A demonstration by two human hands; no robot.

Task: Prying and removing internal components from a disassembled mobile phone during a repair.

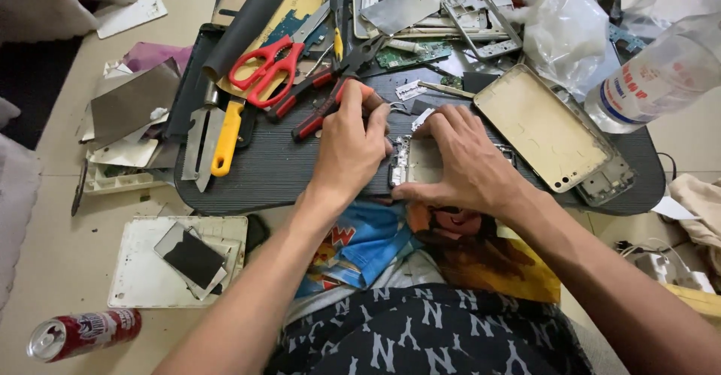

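My left hand (349, 146) is curled with its fingertips pressed against the left edge of an opened phone body (420, 161) lying on a dark ribbed work mat (263, 168). It seems to pinch thin metal tweezers (396, 107), though the grip is mostly hidden. My right hand (469, 161) lies flat over the phone body and holds it down, thumb along its near edge. Circuit parts show at the phone's left side between the two hands.
Red-handled scissors (264, 67), red-and-black pliers (323, 101) and a yellow-handled blade (224, 131) lie left on the mat. A gold phone back shell (544, 127), clear bottle (665, 71), plastic bag (563, 29) and metal frames (477, 14) sit right and behind. A red can (82, 334) lies on the floor.
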